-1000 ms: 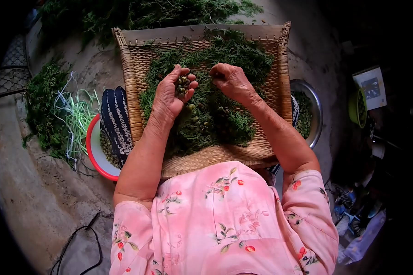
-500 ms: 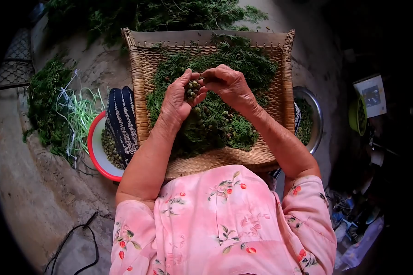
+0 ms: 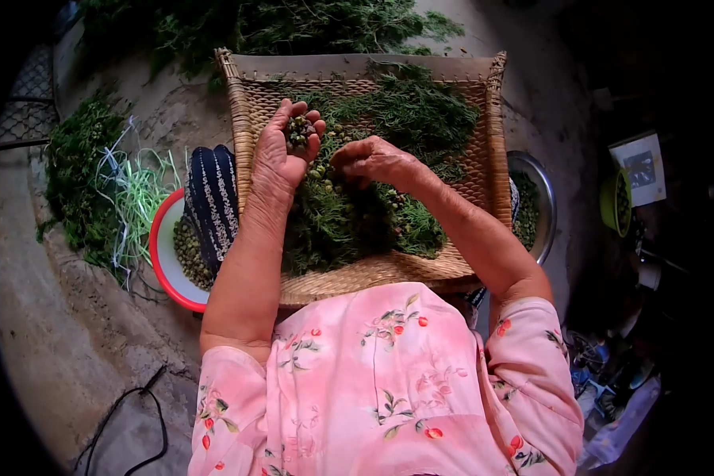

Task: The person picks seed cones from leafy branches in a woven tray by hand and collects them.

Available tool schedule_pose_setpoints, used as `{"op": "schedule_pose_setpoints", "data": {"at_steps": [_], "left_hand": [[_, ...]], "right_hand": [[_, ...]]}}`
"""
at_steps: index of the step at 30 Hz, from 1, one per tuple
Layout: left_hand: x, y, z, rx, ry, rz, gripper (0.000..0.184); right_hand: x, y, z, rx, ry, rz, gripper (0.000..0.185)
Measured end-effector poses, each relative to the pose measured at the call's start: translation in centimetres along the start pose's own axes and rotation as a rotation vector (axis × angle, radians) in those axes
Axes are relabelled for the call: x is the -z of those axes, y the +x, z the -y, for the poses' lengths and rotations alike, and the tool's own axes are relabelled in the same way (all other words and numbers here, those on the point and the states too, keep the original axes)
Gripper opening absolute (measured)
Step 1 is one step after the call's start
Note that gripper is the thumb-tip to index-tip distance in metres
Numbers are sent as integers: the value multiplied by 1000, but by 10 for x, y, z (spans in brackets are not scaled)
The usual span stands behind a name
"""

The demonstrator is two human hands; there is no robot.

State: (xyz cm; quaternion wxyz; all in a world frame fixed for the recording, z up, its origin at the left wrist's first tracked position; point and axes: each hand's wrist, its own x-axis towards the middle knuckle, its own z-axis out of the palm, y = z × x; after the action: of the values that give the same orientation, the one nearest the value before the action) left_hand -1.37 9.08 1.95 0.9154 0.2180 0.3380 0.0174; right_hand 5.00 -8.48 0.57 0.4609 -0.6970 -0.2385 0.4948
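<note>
Far left: a heap of greenery (image 3: 79, 190) on the floor (image 3: 24, 293), with pale green and white strings (image 3: 139, 198) lying just beside it. Below, nearer the wearer, a black cable (image 3: 163, 416) bends across the floor.

Next, a red-rimmed basin (image 3: 164, 274), white inside, partly filled with small greenish pieces (image 3: 189, 252). A dark patterned cloth (image 3: 213, 202) overlaps its right side.

Left hand (image 3: 287, 147): palm up over the left part of the woven tray (image 3: 497, 170), fingers curled in a cup around a small heap of cones (image 3: 299, 133), greenish to brown. Cones lie in the palm, against the fingers.

Centre: leafy sprigs (image 3: 424, 119) spread over the tray, more cones among them between the hands. Beyond the tray's far edge, a mass of branches (image 3: 325, 28) on the floor.

Right hand (image 3: 381, 163): back upward, low over the sprigs, to the right of the left hand and apart from it. Fingers bent downward, tips partly hidden; cannot tell whether they grip anything.

Right of the tray: a metal bowl (image 3: 549, 218) holding green pieces. Far right: a green bowl (image 3: 607, 205) next to a printed sheet (image 3: 641, 170); surroundings too dark to read.
</note>
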Motion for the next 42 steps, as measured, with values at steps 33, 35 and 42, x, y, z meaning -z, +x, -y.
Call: {"op": "schedule_pose_setpoints", "data": {"at_steps": [33,35,42], "left_hand": [[1,3,-1,-36,135,-55,25],[3,3,1,-31,129,-48,26],[0,0,9,26,204,-15,26]], "right_hand": [[36,-17,-16,336,-797,-642,10],[33,-9,-23,239,-968,-583,13],[23,-7,-24,223,-1025,-548,17]]}}
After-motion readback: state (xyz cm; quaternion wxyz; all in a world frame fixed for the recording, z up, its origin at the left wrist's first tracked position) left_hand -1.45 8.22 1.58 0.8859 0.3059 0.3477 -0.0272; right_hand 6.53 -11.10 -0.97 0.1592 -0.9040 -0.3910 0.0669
